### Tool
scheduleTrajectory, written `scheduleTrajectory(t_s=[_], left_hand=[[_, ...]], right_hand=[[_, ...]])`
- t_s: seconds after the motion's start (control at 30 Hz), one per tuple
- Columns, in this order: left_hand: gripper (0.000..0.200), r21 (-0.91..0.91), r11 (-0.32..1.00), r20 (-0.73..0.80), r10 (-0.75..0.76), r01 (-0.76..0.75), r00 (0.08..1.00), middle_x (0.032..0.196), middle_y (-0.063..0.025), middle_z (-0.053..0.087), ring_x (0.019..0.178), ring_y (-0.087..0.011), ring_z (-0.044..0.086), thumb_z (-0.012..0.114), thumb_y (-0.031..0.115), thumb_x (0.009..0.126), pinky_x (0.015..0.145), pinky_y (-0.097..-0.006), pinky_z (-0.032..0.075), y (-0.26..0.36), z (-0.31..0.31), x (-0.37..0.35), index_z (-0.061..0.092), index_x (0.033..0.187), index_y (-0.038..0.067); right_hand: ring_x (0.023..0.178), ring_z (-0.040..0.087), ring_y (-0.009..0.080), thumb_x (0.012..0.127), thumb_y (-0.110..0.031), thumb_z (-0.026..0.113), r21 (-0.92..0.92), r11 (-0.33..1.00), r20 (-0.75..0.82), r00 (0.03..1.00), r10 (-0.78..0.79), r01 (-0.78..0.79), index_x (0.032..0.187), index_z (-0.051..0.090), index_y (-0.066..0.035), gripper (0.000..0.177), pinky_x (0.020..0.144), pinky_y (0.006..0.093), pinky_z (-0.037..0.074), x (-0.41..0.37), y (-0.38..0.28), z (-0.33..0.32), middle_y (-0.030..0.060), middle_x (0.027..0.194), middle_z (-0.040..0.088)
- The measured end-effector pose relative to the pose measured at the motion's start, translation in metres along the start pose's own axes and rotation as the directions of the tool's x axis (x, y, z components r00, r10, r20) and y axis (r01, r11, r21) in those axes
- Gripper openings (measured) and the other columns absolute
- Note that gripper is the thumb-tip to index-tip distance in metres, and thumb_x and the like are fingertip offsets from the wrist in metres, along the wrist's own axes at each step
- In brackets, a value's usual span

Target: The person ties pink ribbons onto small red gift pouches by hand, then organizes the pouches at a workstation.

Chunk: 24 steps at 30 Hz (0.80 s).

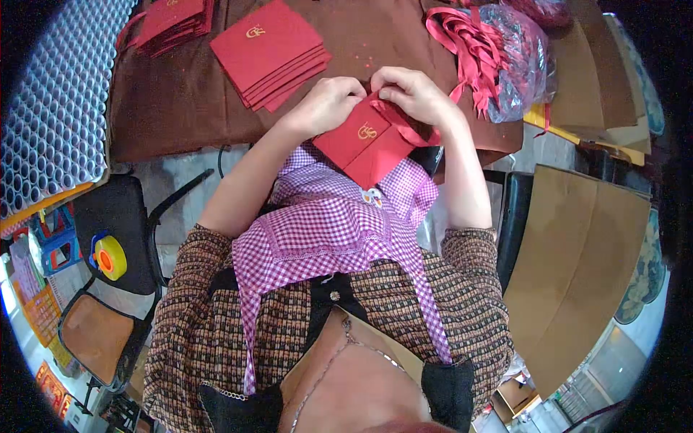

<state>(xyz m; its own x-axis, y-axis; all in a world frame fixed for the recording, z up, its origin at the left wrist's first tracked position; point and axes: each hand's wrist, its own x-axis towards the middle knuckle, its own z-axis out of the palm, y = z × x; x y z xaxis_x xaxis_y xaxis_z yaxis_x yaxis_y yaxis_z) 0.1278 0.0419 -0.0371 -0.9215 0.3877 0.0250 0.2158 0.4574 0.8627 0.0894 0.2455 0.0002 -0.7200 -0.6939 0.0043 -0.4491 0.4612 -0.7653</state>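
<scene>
A red paper gift bag with a gold emblem rests tilted against my checked apron at the table's near edge. My left hand pinches at the bag's upper corner, thumb and forefinger together. Beside it, my right hand is closed at the top edge, with a red ribbon running down from its fingers across the bag. The fingertips partly hide the point where ribbon and bag meet.
A fanned stack of red bags lies on the brown tablecloth, with another stack at the far left. Loose red ribbons spill from a clear plastic bag. Cardboard stands at right; a tape roll sits on a chair.
</scene>
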Motion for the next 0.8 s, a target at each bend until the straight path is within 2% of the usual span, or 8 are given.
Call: scheduleTrajectory(t_s=[0.13, 0.23, 0.33, 0.63, 0.7, 0.73, 0.77, 0.8], left_hand=[[0.017, -0.019, 0.999, -0.027, 0.038, -0.038, 0.999, 0.089, -0.0187, 0.066, 0.083, -0.0287, 0.065, 0.055, 0.010, 0.083, 0.075, -0.0371, 0.050, -0.007, 0.006, -0.003, 0.063, 0.090, -0.003], [0.015, -0.410, 0.875, -0.047, -0.301, 0.256, 0.953, 0.082, -0.0073, 0.062, 0.070, -0.0127, 0.061, 0.051, 0.009, 0.091, 0.060, -0.0245, 0.050, -0.012, -0.004, -0.002, 0.055, 0.101, -0.001], [0.014, -0.512, 0.817, -0.107, -0.368, 0.266, 0.924, 0.081, -0.0065, 0.061, 0.066, -0.0120, 0.060, 0.051, 0.009, 0.091, 0.056, -0.0241, 0.048, -0.014, -0.001, -0.003, 0.056, 0.099, -0.001], [0.019, -0.700, 0.669, -0.187, -0.509, 0.250, 0.840, 0.080, -0.0056, 0.060, 0.059, -0.0112, 0.056, 0.045, 0.009, 0.093, 0.051, -0.0219, 0.046, -0.009, -0.002, -0.009, 0.053, 0.107, -0.002], [0.024, -0.647, 0.720, -0.213, -0.486, 0.250, 0.848, 0.086, -0.0087, 0.059, 0.061, -0.0137, 0.056, 0.046, 0.005, 0.090, 0.054, -0.0255, 0.047, -0.010, 0.002, -0.012, 0.051, 0.114, -0.001], [0.026, -0.317, 0.939, -0.402, -0.260, 0.133, 0.878, 0.090, -0.0134, 0.057, 0.071, -0.0212, 0.057, 0.049, 0.004, 0.088, 0.061, -0.0314, 0.048, -0.012, 0.005, -0.015, 0.051, 0.113, 0.001], [0.027, 0.076, 0.997, -0.489, 0.022, 0.017, 0.872, 0.094, -0.0180, 0.055, 0.082, -0.0287, 0.058, 0.052, 0.003, 0.085, 0.069, -0.0373, 0.049, -0.013, 0.008, -0.018, 0.052, 0.112, 0.003], [0.032, 0.163, 0.985, -0.514, 0.130, -0.053, 0.848, 0.098, -0.0199, 0.051, 0.092, -0.0363, 0.053, 0.057, 0.004, 0.081, 0.078, -0.0427, 0.045, -0.006, 0.010, -0.022, 0.052, 0.112, 0.005]], right_hand=[[0.077, 0.059, 0.0183, 0.083, -0.007, 0.059, 0.053, 0.997, 0.111, 0.993, 0.051, -0.057, 0.094, 0.057, -0.003, 0.012, 0.073, 0.0312, 0.047, -0.003, 0.008, -0.009, 0.0096, 0.082, 0.063], [0.078, 0.058, 0.0166, 0.083, -0.005, 0.058, -0.006, 0.997, 0.139, 0.988, 0.071, -0.071, 0.094, 0.057, -0.002, 0.011, 0.074, 0.0298, 0.047, -0.011, 0.011, -0.022, 0.0076, 0.082, 0.062], [0.081, 0.051, 0.0080, 0.084, 0.001, 0.056, 0.102, 0.975, 0.123, 0.976, 0.183, -0.195, 0.091, 0.055, 0.000, 0.007, 0.075, 0.0233, 0.043, -0.020, 0.016, -0.026, 0.0003, 0.080, 0.056], [0.080, 0.051, 0.0076, 0.084, 0.000, 0.056, 0.126, 0.955, 0.054, 0.963, 0.264, -0.269, 0.091, 0.055, 0.001, 0.008, 0.073, 0.0229, 0.044, -0.031, 0.023, -0.020, 0.0005, 0.080, 0.056], [0.080, 0.052, 0.0077, 0.084, 0.000, 0.057, 0.144, 0.949, 0.023, 0.960, 0.278, -0.279, 0.093, 0.056, 0.001, 0.008, 0.073, 0.0231, 0.044, -0.035, 0.029, -0.013, 0.0007, 0.080, 0.057], [0.082, 0.053, 0.0078, 0.084, -0.001, 0.057, 0.124, 0.964, -0.043, 0.970, 0.241, -0.234, 0.095, 0.057, 0.001, 0.011, 0.074, 0.0235, 0.045, -0.036, 0.032, -0.008, 0.0013, 0.082, 0.058], [0.083, 0.054, 0.0080, 0.084, -0.001, 0.057, 0.100, 0.977, -0.108, 0.974, 0.199, -0.189, 0.098, 0.059, 0.001, 0.014, 0.075, 0.0239, 0.046, -0.036, 0.035, -0.005, 0.0020, 0.084, 0.060], [0.087, 0.058, 0.0108, 0.084, -0.002, 0.058, 0.040, 0.979, -0.175, 0.964, 0.202, -0.198, 0.102, 0.061, 0.000, 0.018, 0.079, 0.0251, 0.047, -0.038, 0.028, -0.003, 0.0055, 0.090, 0.064]])
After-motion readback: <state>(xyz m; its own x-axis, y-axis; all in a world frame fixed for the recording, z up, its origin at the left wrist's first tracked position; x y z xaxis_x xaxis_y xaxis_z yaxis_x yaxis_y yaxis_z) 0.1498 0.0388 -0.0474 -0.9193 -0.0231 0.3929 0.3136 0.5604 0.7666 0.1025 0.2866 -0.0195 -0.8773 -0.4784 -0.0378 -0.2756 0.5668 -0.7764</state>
